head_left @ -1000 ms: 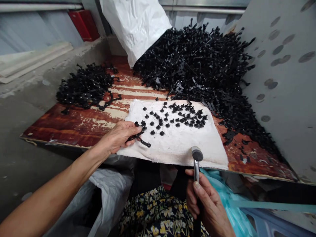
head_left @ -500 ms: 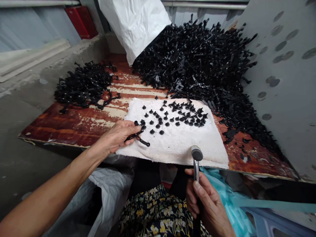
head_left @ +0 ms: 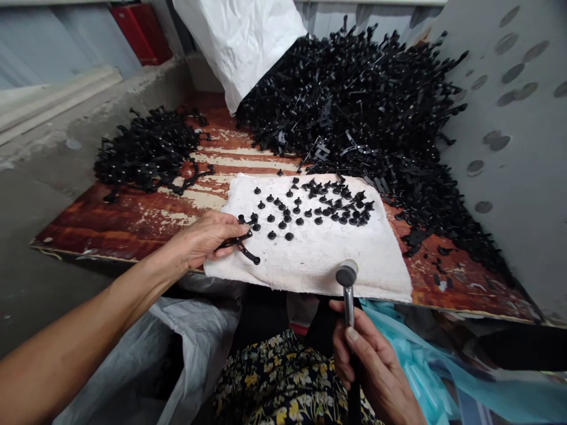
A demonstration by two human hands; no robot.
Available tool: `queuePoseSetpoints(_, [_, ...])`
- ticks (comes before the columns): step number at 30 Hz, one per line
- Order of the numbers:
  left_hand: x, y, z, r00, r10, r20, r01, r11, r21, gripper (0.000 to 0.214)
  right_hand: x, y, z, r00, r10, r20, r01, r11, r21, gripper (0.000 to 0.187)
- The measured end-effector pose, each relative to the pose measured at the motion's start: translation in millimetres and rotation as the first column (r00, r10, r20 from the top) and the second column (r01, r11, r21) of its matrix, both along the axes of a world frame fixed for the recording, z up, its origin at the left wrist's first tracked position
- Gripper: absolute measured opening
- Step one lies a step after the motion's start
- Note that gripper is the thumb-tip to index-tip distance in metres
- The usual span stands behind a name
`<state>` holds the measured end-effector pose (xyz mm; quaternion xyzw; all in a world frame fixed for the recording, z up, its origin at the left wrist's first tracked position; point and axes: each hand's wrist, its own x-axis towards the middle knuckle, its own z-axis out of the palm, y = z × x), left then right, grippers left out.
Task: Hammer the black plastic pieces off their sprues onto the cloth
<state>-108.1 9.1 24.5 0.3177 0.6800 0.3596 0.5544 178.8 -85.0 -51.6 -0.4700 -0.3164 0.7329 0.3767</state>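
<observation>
My left hand pinches a thin, branched black plastic part over the left edge of a white cloth. Part of that piece is hidden by the fingers. Small round black pegs, disc-shaped with short stems, stand spread over the cloth just right of this hand and lie crowded toward its far right. Near the cloth's front edge, my right hand is wrapped round the handle of a small mallet, which has a round head and a metal neck. The mallet head is above the cloth, apart from the pegs.
A large heap of black parts covers the back and right of the worn red-brown table. A smaller heap lies at left. A white sack hangs over the back; a grey-spotted panel stands at right.
My left hand has shifted slightly left with the branched part. In my right hand the mallet's head has tipped a little to the left. The pegs look unchanged.
</observation>
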Motion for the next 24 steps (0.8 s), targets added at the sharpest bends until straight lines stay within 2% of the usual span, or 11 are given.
queuePoseSetpoints(5, [-3.8, 4.6, 3.1, 0.998, -0.061, -0.011, 0.061, 0.996, -0.07, 0.028, 8.2, 11.9, 12.2, 0.979, 0.178, 0.104, -0.186, 0.98, 0.075, 0.057])
queuePoseSetpoints(7, [-5.3, 4.4, 2.2, 0.997, -0.061, -0.037, 0.058, 0.994, -0.09, 0.028, 14.4, 20.1, 19.1, 0.949, 0.258, 0.183, -0.285, 0.949, 0.138, 0.059])
queuePoseSetpoints(9, [-5.9, 4.3, 1.8, 0.997, -0.065, -0.052, 0.06, 0.993, -0.1, 0.028, 19.3, 30.7, 27.1, 0.9, 0.282, 0.332, -0.377, 0.887, 0.267, 0.054])
queuePoseSetpoints(10, [-5.6, 4.6, 2.3, 0.996, -0.071, -0.054, 0.065, 0.993, -0.101, 0.029, 20.1, 37.0, 31.4, 0.864, 0.253, 0.436, -0.424, 0.834, 0.355, 0.05])
queuePoseSetpoints(13, [-1.9, 6.2, 6.3, 0.995, -0.071, -0.064, 0.064, 0.992, -0.109, 0.032, 13.1, 58.1, 45.1, 0.755, 0.037, 0.655, -0.557, 0.562, 0.611, 0.047])
queuePoseSetpoints(15, [0.6, 7.0, 9.4, 0.996, -0.053, -0.072, 0.043, 0.991, -0.125, 0.032, 1.5, 72.0, 53.2, 0.729, -0.079, 0.68, -0.605, 0.391, 0.694, 0.054])
queuePoseSetpoints(17, [1.1, 7.0, 10.4, 0.996, -0.042, -0.079, 0.033, 0.992, -0.12, 0.032, -12.1, 83.5, 59.3, 0.734, -0.144, 0.664, -0.616, 0.27, 0.74, 0.062])
queuePoseSetpoints(19, [-1.2, 6.7, 8.7, 0.995, -0.052, -0.085, 0.043, 0.994, -0.105, 0.029, -24.6, 91.7, 62.7, 0.73, -0.193, 0.655, -0.629, 0.186, 0.755, 0.065])
queuePoseSetpoints(24, [-9.9, 8.0, 1.9, 0.995, -0.088, -0.057, 0.081, 0.991, -0.107, 0.024, -41.8, 103.0, 61.4, 0.699, -0.27, 0.662, -0.67, 0.075, 0.739, 0.068])
